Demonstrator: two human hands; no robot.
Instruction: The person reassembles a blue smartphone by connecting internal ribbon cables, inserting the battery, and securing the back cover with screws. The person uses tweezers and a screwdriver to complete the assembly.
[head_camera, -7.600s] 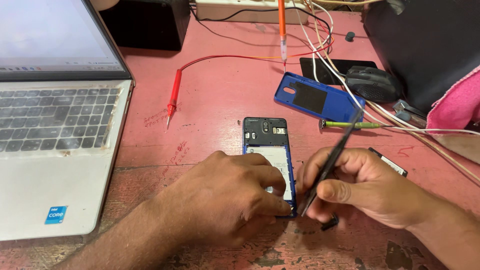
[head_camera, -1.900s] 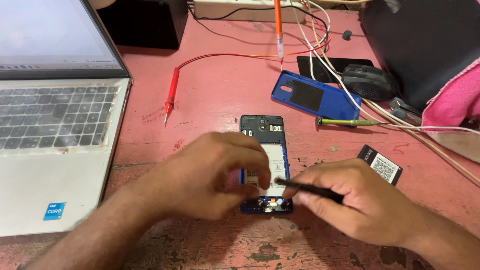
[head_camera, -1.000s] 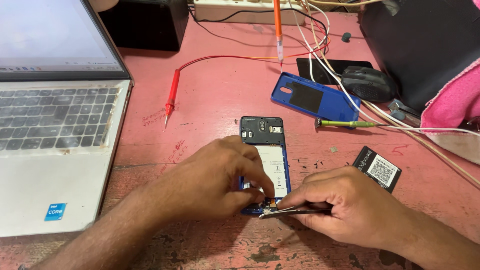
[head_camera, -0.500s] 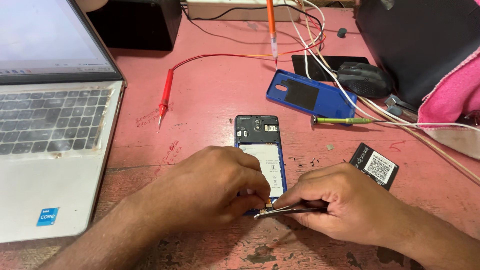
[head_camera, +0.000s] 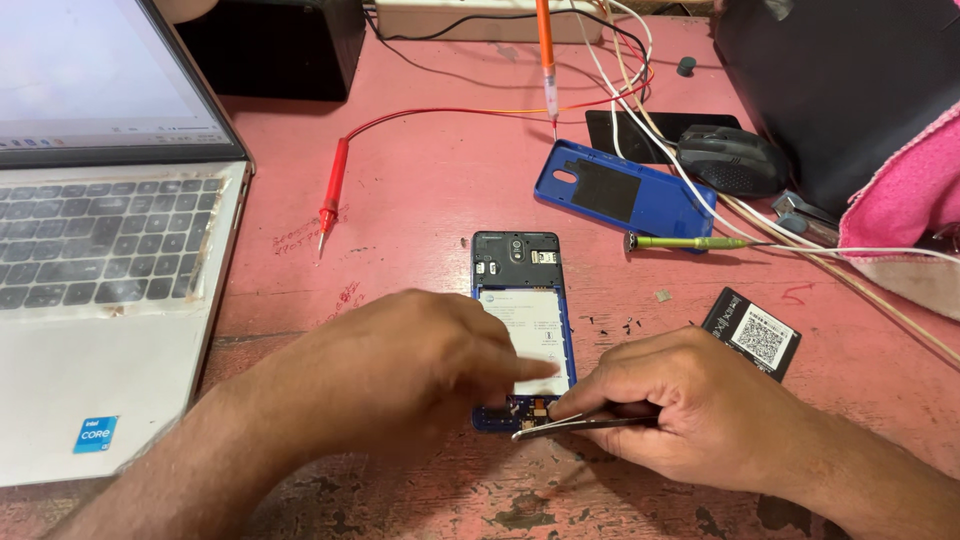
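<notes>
An opened blue phone (head_camera: 520, 300) lies face down on the worn pink table (head_camera: 430, 190), its back cover off and a white battery bay showing. My left hand (head_camera: 400, 375) rests on the phone's lower part, a fingertip pressing on the white area. My right hand (head_camera: 690, 410) pinches metal tweezers (head_camera: 570, 425), whose tips touch the phone's bottom end by a small connector. A black battery (head_camera: 752, 334) lies just right of my right hand.
The blue back cover (head_camera: 620, 190) lies beyond the phone, with a green-handled screwdriver (head_camera: 690, 242) beside it. A red probe (head_camera: 332, 195) and an orange probe (head_camera: 545, 50) lie with their cables. A laptop (head_camera: 100, 270) stands left; a mouse (head_camera: 735, 160) and pink cloth (head_camera: 910, 200) sit right.
My right hand swapped a black stylus-like tool for metal tweezers and moved to the phone's bottom end. The black battery now lies on the table at the right. My left hand shifted slightly.
</notes>
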